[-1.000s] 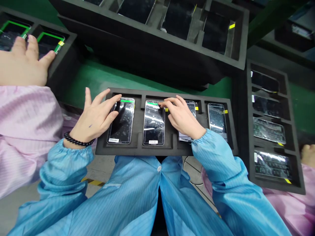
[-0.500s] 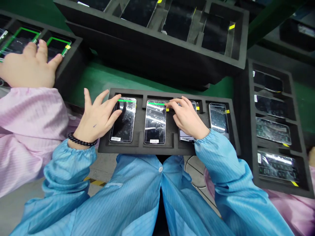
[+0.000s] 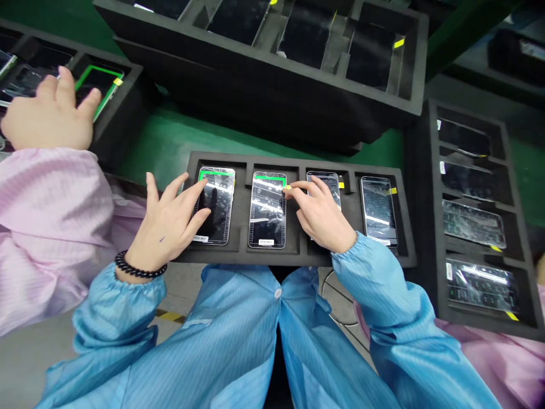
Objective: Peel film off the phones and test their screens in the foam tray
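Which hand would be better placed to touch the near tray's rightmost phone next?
Right, likely: the right hand is over the third phone, beside the rightmost phone, while the left hand is at the leftmost phone.

Four phones (image 3: 267, 218) lie in one near tray (image 3: 264, 258), one per compartment. Four flat devices (image 3: 473, 222) show in one right-side tray (image 3: 523, 238), and four dark screens (image 3: 307, 37) in one far tray (image 3: 272, 55). The wearer shows one left hand (image 3: 164, 227), one right hand (image 3: 321, 218) and one black bracelet (image 3: 140, 272).
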Action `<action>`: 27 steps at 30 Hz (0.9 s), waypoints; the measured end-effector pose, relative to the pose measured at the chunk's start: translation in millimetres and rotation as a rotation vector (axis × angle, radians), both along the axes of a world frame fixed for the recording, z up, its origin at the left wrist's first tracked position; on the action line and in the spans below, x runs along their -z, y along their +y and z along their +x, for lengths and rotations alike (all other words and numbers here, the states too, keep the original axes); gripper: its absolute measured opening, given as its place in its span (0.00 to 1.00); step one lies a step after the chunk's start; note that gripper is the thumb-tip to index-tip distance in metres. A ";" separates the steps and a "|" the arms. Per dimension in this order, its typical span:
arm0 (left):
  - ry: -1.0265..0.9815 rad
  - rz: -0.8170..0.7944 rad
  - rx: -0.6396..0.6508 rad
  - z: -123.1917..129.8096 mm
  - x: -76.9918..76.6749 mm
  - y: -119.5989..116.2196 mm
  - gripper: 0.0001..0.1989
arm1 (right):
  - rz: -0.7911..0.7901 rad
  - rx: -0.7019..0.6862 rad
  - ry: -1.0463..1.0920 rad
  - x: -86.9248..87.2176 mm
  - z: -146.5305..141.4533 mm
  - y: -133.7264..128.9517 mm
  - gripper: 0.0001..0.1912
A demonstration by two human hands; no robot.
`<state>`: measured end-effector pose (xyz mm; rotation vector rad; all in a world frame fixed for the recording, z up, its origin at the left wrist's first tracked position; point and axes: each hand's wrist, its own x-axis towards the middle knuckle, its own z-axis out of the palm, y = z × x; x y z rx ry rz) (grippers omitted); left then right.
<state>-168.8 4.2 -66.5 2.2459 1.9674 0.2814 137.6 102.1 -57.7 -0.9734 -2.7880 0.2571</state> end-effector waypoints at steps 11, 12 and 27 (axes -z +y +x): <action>-0.020 -0.009 -0.016 9.3 -1.1 -36.0 0.31 | 0.001 -0.013 -0.002 1.0 8.1 -30.6 0.26; -0.013 0.003 -0.008 10.2 -0.8 -38.6 0.31 | 0.012 -0.019 -0.003 1.4 8.8 -33.3 0.25; 0.077 0.058 0.107 16.3 1.4 -84.4 0.33 | 0.070 -0.072 0.002 -1.2 15.1 -71.2 0.23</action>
